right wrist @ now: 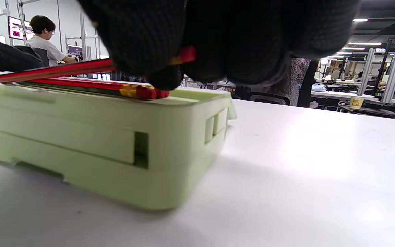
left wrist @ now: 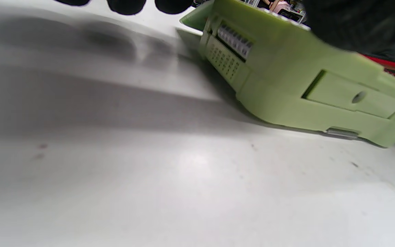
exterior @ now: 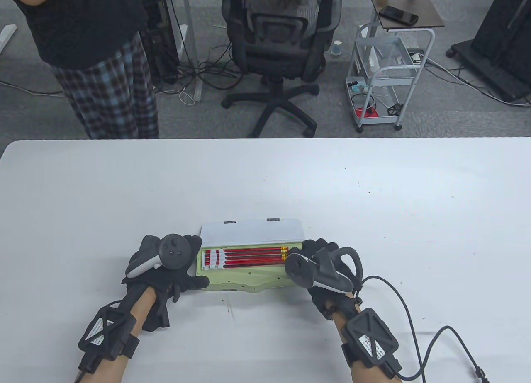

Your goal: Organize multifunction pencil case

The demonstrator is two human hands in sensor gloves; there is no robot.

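1. Working at the near middle of the white table (exterior: 373, 200), I have the pale green pencil case (exterior: 244, 280) lying open in front of me, its white lid (exterior: 252, 233) folded back toward twelve o'clock.

2. Red pencils (exterior: 253, 255) lie side by side in the tray, running nine to three o'clock, eraser ends at three.

3. My left hand (exterior: 166, 271) sits at the nine o'clock end of the case, the thumb lying along its near edge. The other fingers are hidden under the tracker, so I cannot tell whether they grip the case or only steady it.

4. My right hand (exterior: 321, 260) is at the three o'clock end. In the right wrist view my fingertips (right wrist: 142, 51) curl round the eraser end of one red pencil, which is tilted up above the others, so I judge I am seating it into the row or lifting it out.

5. The case looks like rigid moulded plastic, light and likely to skid on the smooth tabletop, so bracing it at the nine o'clock end makes sense.

6. The pencils are thin, stiff and apt to roll; I judge the eraser end the best hold, since it keeps my fingers clear of the neighbouring pencils.

7. The lid hinge at twelve o'clock seems the weak part; I would close it by its far edge.
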